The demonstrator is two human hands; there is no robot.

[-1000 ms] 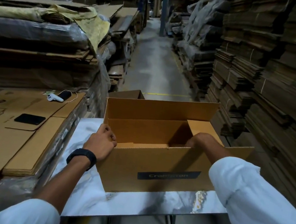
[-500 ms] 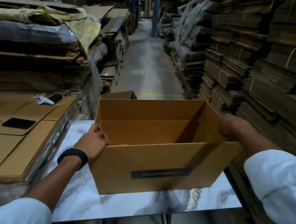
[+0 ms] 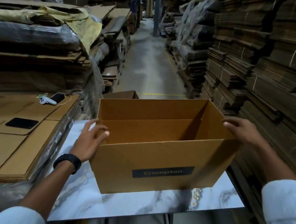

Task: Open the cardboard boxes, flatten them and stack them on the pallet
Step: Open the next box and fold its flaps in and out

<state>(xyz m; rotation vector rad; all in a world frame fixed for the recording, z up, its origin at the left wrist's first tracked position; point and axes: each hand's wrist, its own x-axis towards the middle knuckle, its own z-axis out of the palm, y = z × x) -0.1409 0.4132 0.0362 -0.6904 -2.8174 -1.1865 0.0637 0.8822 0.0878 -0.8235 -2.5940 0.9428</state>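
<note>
A brown cardboard box (image 3: 157,162) with a black label stands upright on the marble-patterned table (image 3: 83,195), its top flaps raised and its inside showing. My left hand (image 3: 90,140) grips the box's left wall at the near corner, thumb inside. My right hand (image 3: 239,129) lies on the top of the right wall, fingers curled over the edge. To the left lies a stack of flattened cardboard (image 3: 14,137) wrapped in plastic.
A black phone (image 3: 22,123) and a white controller (image 3: 48,101) with a dark case lie on the flattened stack. Another brown box (image 3: 121,95) stands behind the table. Tall cardboard piles line both sides of a concrete aisle (image 3: 149,70).
My right hand came out of the box and moved onto the right wall's top edge. The right inner flap now stands upright. My left hand shifted onto the left corner.
</note>
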